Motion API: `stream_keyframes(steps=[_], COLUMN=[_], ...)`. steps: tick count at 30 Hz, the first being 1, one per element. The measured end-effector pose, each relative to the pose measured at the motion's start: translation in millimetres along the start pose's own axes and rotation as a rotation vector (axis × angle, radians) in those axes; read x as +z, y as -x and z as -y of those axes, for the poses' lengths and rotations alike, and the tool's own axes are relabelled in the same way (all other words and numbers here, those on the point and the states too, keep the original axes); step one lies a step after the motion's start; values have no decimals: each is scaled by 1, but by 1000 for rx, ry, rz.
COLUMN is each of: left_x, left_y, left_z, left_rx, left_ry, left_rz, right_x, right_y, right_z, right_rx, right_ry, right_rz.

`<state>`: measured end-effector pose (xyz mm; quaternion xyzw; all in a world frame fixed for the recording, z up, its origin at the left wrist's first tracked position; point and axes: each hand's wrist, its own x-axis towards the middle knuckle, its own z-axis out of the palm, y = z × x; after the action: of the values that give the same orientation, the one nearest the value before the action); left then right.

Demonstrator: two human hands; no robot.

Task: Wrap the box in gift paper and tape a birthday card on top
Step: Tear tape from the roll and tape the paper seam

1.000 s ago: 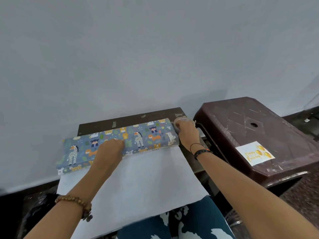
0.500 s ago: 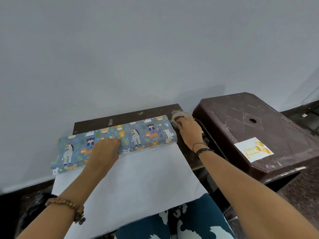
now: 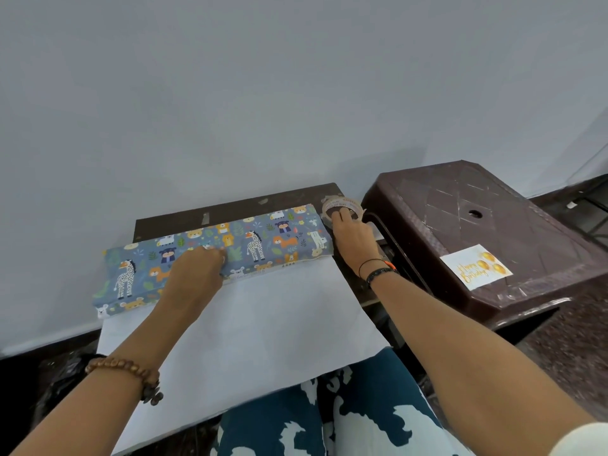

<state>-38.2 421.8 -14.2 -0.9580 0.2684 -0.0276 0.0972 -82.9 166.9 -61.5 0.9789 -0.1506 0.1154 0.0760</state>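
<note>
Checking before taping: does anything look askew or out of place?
Nothing is damaged. The wrapped box lies slanted on the table, left end nearer. The birthday card sits apart on the stool. The right hand holds the tape roll.

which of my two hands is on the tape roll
Your right hand: its fingers reach onto the tape roll. Your left hand presses the gift paper.

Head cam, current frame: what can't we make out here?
- Box: head view, fully covered by the gift paper; its shape is not readable.
- Tape roll: print too small to read; right hand covers its near part, so grip unclear.
- Left hand: fingertips seen from behind; any tape piece under them cannot be told.
- Birthday card on the stool: fine lettering partly legible only.
</note>
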Motion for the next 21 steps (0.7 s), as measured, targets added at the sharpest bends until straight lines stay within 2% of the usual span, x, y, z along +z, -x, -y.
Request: stream_keyframes(steps=[3,9,15,19,21], left_x=[0,3,2,2,3], left_y=[2,2,7,9,8], left_z=[-2,-1,0,0,0], left_rx=[-2,12,-2,-9,-4], left_ry=[20,-4,22,43,57], left_rz=[-7,-10,-13,-23,-32], right_x=[-4,-12,-28,-30,-25], right_y=[-2,-3,-8,-12,-18], right_z=[-4,-10,-10,-18,-25], right_rx=[-57,-144,-142,-157,-100], right_ry=[88,32,-61,-22,-70], right_rz=[60,128,222,270,255])
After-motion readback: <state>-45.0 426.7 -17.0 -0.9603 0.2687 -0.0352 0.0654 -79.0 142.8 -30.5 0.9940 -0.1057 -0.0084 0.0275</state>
